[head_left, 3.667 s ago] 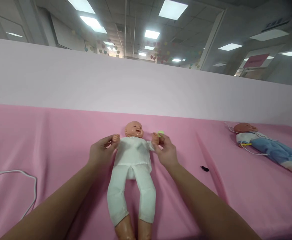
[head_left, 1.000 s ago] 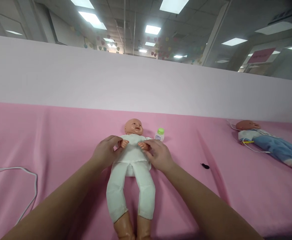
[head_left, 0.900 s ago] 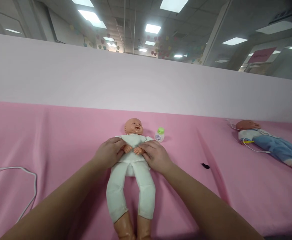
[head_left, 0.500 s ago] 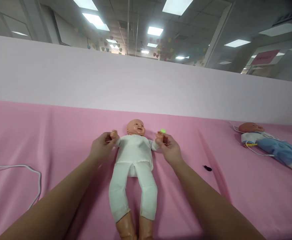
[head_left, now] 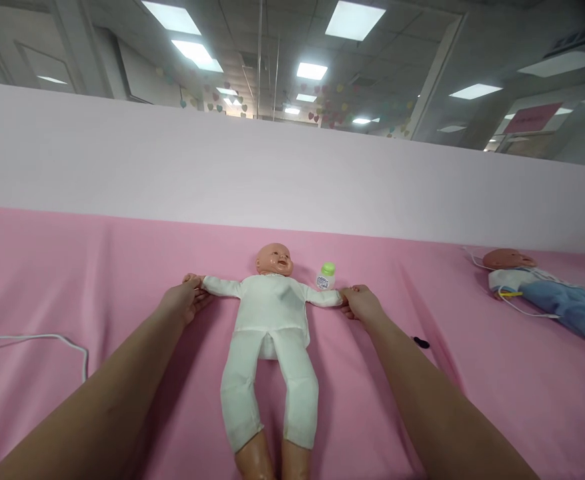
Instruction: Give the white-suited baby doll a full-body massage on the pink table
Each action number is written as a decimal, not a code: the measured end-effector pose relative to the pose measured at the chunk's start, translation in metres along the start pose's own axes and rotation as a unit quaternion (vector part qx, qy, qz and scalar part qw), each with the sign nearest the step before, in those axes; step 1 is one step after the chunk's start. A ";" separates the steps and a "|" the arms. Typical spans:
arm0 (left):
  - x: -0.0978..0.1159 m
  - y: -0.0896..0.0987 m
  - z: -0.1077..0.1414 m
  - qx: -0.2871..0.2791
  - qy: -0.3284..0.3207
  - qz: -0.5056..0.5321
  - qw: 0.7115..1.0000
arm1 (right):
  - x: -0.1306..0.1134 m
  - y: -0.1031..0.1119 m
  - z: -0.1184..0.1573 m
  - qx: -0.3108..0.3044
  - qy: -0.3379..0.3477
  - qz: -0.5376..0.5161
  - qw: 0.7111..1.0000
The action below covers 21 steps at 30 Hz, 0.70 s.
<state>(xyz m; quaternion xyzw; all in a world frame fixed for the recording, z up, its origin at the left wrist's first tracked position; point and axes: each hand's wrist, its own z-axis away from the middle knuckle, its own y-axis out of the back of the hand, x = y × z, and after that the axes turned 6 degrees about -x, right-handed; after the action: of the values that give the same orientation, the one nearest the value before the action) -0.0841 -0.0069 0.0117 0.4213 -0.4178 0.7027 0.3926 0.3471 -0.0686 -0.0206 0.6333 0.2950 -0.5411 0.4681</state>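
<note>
A baby doll [head_left: 272,310] in a white top and white trousers lies face up on the pink cloth [head_left: 137,267], its arms stretched straight out to both sides. My left hand [head_left: 185,300] is closed on the doll's hand at the left. At the right, my right hand [head_left: 362,304] grips the doll's other hand, partly hiding it. Beside the doll's head, just above its right-hand sleeve, stands a small clear bottle [head_left: 325,280] with a green cap and a printed label.
Another doll [head_left: 562,293] in blue and white clothes lies at the far right with a thin white tube. A small black object [head_left: 421,343] rests right of my right forearm. A white cord [head_left: 47,336] lies at the left. Behind the cloth rises a white wall [head_left: 292,180].
Both my hands have moved outward and slightly down, drawing the doll's bent arms out straight. The bottle, mostly hidden before, now shows between the doll's head and my right hand.
</note>
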 end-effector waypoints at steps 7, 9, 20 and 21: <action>-0.003 -0.004 0.007 -0.011 -0.048 -0.002 0.999 | -0.017 -0.009 0.013 0.035 0.006 -0.022 0.999; -0.004 -0.009 0.018 -0.027 -0.102 -0.036 0.994 | -0.027 -0.016 0.024 0.052 0.069 0.004 0.996; -0.021 -0.044 0.091 -0.151 -0.442 -0.488 0.737 | -0.052 -0.063 0.085 -0.078 0.452 0.212 0.863; -0.023 -0.045 0.091 -0.163 -0.452 -0.505 0.717 | -0.052 -0.065 0.087 -0.091 0.469 0.224 0.849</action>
<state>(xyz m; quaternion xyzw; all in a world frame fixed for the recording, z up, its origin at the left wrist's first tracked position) -0.0117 -0.0795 0.0288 0.7666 -0.3791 0.0474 0.5161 0.2421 -0.1158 0.0136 0.8154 0.3773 -0.0307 0.4380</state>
